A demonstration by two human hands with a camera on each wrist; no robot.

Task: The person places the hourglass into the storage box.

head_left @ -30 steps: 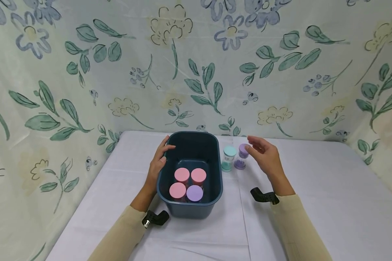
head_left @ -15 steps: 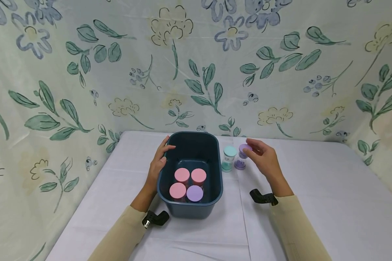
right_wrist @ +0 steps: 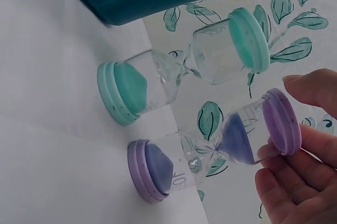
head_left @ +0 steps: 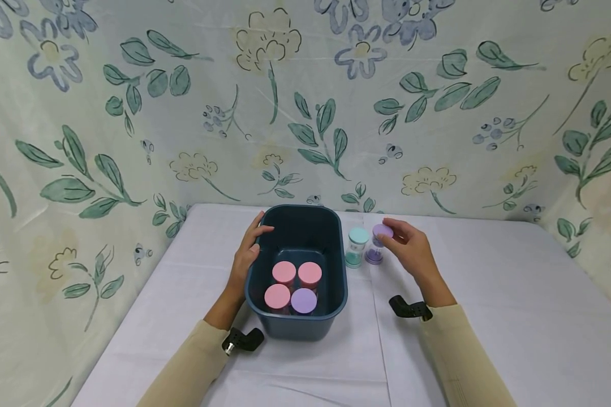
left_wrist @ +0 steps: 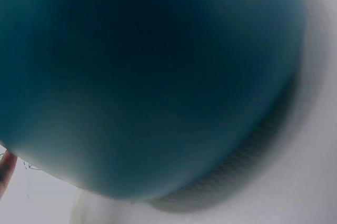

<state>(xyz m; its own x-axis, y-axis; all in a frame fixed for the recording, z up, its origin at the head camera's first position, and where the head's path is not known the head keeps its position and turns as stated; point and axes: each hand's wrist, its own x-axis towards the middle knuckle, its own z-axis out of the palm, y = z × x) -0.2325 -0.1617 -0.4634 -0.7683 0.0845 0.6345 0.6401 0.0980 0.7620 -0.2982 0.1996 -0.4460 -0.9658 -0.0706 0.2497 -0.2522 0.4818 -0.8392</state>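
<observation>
My left hand [head_left: 245,251] holds the left side of a dark blue plastic bin [head_left: 296,328], with fingertips over its rim. In the left wrist view, the bin's blurred wall [left_wrist: 158,103] fills most of the picture. Right of the bin, a purple-capped hourglass [head_left: 374,254] stands upright on the table. My right hand [head_left: 412,249] holds its top cap between thumb and fingers; the right wrist view shows purple sand in both bulbs of this hourglass [right_wrist: 237,139]. Close beside it stands a mint-green hourglass [head_left: 355,249], its sand in the lower bulb.
Inside the bin's near half stand several round-capped pieces: three with pink caps [head_left: 283,272] and one with a purple cap [head_left: 304,301]. A white cloth [head_left: 489,316] covers the table. Behind it hangs a floral curtain [head_left: 326,85].
My right hand has come slightly down and left, its fingers closing around the purple hourglass's top cap. My left hand and the bin have stayed in place.
</observation>
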